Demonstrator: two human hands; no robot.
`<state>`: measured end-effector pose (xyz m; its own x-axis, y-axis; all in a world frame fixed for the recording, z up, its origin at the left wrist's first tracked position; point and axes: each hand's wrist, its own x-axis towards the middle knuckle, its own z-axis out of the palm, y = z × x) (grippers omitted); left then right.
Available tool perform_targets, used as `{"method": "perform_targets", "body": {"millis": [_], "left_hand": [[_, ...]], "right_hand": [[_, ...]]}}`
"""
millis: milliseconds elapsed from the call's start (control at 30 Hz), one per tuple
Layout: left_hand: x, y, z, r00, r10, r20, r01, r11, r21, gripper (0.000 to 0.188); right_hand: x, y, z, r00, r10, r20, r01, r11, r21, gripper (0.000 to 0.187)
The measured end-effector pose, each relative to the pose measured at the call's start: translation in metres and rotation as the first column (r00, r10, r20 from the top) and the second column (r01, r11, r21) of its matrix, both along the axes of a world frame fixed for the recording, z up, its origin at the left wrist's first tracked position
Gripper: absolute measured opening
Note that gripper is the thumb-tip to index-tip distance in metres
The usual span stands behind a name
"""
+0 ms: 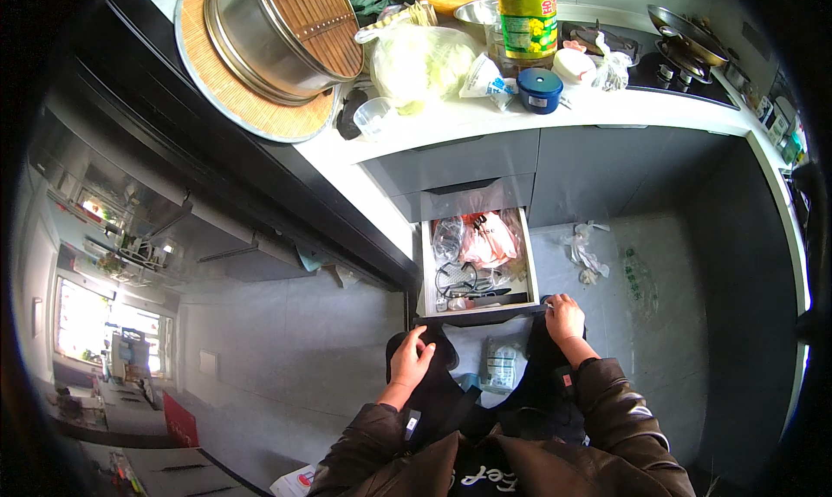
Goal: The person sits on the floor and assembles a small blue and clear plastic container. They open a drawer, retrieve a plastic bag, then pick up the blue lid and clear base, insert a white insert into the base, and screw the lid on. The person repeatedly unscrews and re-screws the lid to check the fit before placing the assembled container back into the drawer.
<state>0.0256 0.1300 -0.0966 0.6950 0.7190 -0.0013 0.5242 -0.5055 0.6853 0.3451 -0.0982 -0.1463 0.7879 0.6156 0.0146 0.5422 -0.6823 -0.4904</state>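
A pulled-out drawer (532,280) stands in front of my knees. Inside it lie pinkish-white plastic bags (490,241), a clear bag (448,240), a whisk-like wire utensil (455,279) and several utensils along the front. My right hand (565,318) has its fingers curled over the right end of the drawer front. Over my left knee, near the drawer's left front corner, my left hand (411,358) is loosely open and holds nothing.
Crumpled plastic bags (587,250) lie on the floor right of the drawer. A packet (501,363) is down between my legs. On the counter above stand a steamer pot (260,42), a bag of cabbage (425,64), an oil bottle (527,29) and a blue jar (540,91).
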Motion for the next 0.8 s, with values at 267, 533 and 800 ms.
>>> {"method": "perform_targets", "body": {"millis": [267,533,800], "left_hand": [[0.001,-0.007,-0.009,0.989,0.032,-0.144,-0.014,0.991,0.129,0.049],[0.002,-0.002,-0.010,0.992,0.016,-0.123,0.002,0.989,0.145,0.051],[0.001,-0.002,-0.013,0.990,0.017,-0.138,0.002,0.991,0.133,0.049]], "right_hand": [[-0.002,0.009,0.000,1.000,0.015,0.018,-0.015,0.999,-0.043,0.019],[-0.001,0.014,0.000,1.000,0.022,0.003,-0.021,0.996,-0.089,0.020],[-0.002,0.012,0.001,1.000,0.025,0.004,-0.024,0.996,-0.088,0.018]]}}
